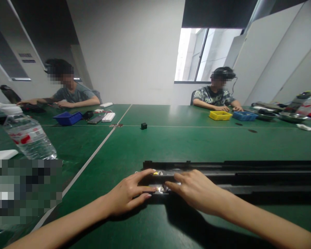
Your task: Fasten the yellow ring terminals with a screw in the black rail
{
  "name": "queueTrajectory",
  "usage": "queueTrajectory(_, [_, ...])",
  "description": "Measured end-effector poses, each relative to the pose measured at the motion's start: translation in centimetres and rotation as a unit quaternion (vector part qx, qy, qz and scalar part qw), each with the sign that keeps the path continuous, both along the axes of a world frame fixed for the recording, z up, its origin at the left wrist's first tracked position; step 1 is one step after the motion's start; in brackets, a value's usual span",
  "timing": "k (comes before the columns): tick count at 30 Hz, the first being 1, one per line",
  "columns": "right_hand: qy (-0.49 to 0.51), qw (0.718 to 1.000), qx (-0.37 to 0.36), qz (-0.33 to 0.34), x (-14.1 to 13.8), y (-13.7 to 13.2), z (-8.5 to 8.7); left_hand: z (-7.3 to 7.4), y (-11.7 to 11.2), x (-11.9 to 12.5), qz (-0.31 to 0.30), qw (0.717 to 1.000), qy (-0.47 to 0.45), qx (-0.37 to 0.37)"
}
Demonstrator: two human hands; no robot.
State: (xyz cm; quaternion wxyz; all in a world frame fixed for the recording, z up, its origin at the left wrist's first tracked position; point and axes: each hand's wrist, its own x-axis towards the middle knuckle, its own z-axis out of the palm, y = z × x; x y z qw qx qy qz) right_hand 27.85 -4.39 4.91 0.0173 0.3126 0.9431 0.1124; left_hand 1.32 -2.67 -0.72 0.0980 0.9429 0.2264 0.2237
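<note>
Long black rails [269, 178] lie side by side across the table in front of me. Near their left ends are small shiny metal pieces [160, 188], with a bit of yellow [156, 173] at the far one. My left hand [131, 190] rests on the rail ends, its fingers stretched out and apart, fingertips touching beside the metal pieces. Just right of these, my right hand [194, 188] bends over the rails, one fingertip at the nearer metal piece and the other fingers curled in. Anything small between those fingers is hidden.
A plastic water bottle [29, 133] stands at left on the green table [114, 159]. Farther off are a small black cube [144, 126], a dark blue bin [68, 118], a yellow bin [219, 116] and a blue bin [245, 116]. Two people sit across the table.
</note>
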Motion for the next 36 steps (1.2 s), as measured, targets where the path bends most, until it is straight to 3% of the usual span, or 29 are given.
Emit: queueTrajectory(36, [0.008, 1.0, 0.004, 0.001, 0.27, 0.05, -0.42, -0.35, 0.02, -0.09, -0.001, 1.0, -0.011, -0.005])
